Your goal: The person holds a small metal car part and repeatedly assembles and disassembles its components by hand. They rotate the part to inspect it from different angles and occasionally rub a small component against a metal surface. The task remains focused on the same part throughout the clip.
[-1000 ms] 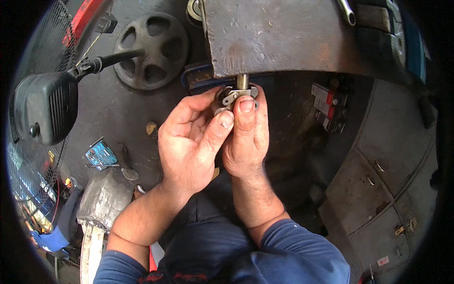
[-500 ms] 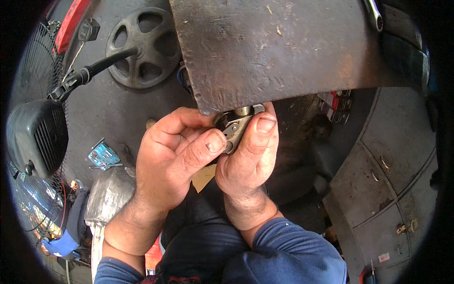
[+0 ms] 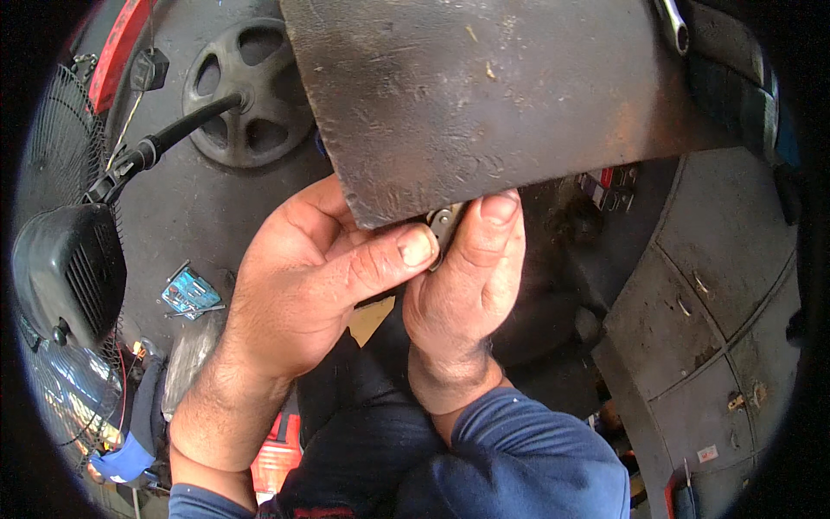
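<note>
since the earlier frame, the left hand [image 3: 303, 268] and right hand [image 3: 462, 285] are carrying a small metal part [image 3: 444, 223] farther beneath the near edge of the bench [image 3: 519, 95], so that less of it is showing. from left to right: a black ribbed housing [image 3: 73, 272] is standing nearest the rim; a blue tool set [image 3: 192, 294] is lying on the floor, well apart from the bench's near-left corner. beside that corner, the left hand is pinching the part with its thumb, its fingertips hiding below the bench; the right hand is gripping the part's other side, its thumb meeting the near edge. a wrench [image 3: 678, 31] is lying by the bench's right edge.
</note>
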The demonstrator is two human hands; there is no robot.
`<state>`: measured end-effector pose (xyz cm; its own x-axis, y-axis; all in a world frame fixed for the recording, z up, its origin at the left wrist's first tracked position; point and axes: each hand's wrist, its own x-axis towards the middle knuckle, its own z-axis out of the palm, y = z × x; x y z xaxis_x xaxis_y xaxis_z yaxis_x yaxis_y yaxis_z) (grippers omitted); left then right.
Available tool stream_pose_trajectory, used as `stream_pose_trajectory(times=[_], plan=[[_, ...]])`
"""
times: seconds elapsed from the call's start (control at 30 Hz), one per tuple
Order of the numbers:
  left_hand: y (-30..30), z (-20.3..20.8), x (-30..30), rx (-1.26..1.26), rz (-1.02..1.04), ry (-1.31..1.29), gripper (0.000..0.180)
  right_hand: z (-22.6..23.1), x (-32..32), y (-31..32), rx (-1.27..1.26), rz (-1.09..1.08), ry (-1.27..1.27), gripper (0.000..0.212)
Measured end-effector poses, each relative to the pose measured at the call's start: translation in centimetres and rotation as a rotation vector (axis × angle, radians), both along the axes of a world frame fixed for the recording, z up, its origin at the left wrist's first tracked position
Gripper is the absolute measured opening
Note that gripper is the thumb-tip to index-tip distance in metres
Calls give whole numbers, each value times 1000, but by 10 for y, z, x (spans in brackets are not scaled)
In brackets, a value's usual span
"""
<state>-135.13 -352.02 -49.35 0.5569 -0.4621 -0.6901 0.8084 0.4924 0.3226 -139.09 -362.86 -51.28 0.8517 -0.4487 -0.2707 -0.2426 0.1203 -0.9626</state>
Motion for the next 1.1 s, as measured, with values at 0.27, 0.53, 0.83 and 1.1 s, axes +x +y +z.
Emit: stream_pose_trajectory(times=[0.27, 0.53, 0.83, 1.1], plan=[[3, 6, 5, 102, -42, -51, 34, 1, 11, 5, -54, -13, 55, 55], [-18, 10, -17, 345, 37, -468, 43, 12, 13, 5, 191, -64, 185, 44], [-19, 7, -23, 607, -127, -642, 42, 10, 8, 0, 47, 37, 156, 51], [-18, 19, -20, 1036, -380, -881, 22, -14, 6, -5, -88, 90, -64, 38]])
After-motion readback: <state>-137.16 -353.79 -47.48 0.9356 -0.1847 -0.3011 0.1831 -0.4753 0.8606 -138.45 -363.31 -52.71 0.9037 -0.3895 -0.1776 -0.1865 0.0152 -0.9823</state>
